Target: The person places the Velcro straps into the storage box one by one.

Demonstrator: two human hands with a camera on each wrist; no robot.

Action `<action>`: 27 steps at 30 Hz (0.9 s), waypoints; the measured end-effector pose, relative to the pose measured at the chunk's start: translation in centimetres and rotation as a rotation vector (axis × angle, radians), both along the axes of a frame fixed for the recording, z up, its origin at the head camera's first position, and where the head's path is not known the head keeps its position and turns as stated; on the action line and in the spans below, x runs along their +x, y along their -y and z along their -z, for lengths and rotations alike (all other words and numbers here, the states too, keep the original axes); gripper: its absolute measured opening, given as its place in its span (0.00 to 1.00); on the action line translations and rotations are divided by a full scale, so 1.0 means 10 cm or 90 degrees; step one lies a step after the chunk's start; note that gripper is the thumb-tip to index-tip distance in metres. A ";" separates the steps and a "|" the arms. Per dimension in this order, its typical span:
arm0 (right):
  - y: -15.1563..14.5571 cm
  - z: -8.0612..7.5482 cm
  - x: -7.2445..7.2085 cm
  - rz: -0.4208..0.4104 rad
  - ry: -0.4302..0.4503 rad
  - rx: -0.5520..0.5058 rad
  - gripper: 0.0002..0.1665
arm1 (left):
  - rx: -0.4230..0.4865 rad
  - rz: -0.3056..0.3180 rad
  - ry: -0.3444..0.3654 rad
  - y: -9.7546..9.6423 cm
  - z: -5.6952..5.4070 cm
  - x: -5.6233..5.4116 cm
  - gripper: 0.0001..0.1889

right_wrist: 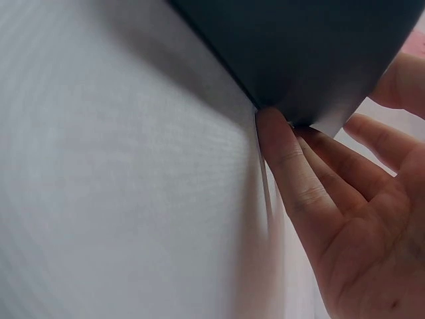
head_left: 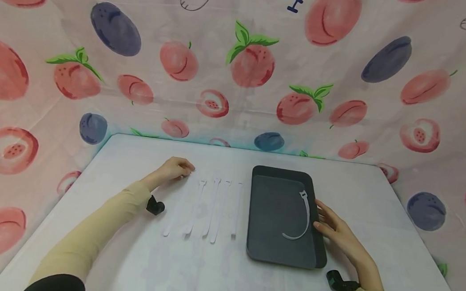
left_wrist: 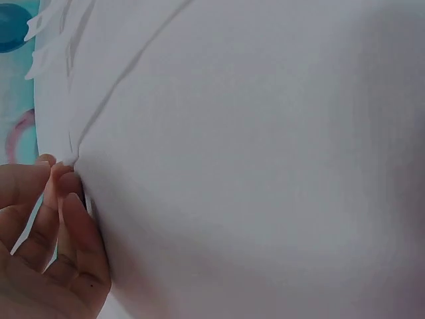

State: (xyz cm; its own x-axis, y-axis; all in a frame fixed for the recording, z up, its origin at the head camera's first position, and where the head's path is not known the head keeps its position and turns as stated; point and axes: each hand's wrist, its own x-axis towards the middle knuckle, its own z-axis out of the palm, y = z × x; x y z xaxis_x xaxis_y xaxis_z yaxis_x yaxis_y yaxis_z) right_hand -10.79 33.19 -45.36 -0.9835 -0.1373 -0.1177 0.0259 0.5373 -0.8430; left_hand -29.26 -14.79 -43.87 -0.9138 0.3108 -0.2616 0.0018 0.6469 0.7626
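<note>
Several white cable ties [head_left: 214, 206] lie side by side, lengthwise, on the white table, left of a dark grey rectangular tray [head_left: 255, 218]. My left hand [head_left: 175, 168] is at the far end of the leftmost cable tie [head_left: 177, 211]. In the left wrist view, thumb and fingertips of the left hand [left_wrist: 56, 232] pinch the end of that tie [left_wrist: 109, 93]. Another cable tie [head_left: 307, 212] lies curved inside the tray. My right hand [head_left: 343, 239] touches the tray's right side with fairly straight fingers. The right wrist view shows its fingers [right_wrist: 299, 179] against the outer wall [right_wrist: 299, 60].
The white table [head_left: 129, 264] ends at a fruit-print cloth [head_left: 226, 131] hanging behind it and at both sides. A black wrist device [head_left: 155, 205] sits at the left wrist and another [head_left: 340, 283] at the right wrist.
</note>
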 end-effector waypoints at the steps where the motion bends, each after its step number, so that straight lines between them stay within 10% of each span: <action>1: 0.00 0.00 0.00 0.000 0.000 0.000 0.41 | 0.002 0.000 0.002 0.00 0.00 0.00 0.14; 17: 0.00 0.00 0.00 -0.003 -0.008 0.000 0.40 | -0.014 0.078 -0.008 0.05 0.04 -0.03 0.13; 27: 0.00 0.00 0.00 0.000 -0.009 0.008 0.40 | 0.054 0.050 -0.018 0.07 0.07 0.03 0.11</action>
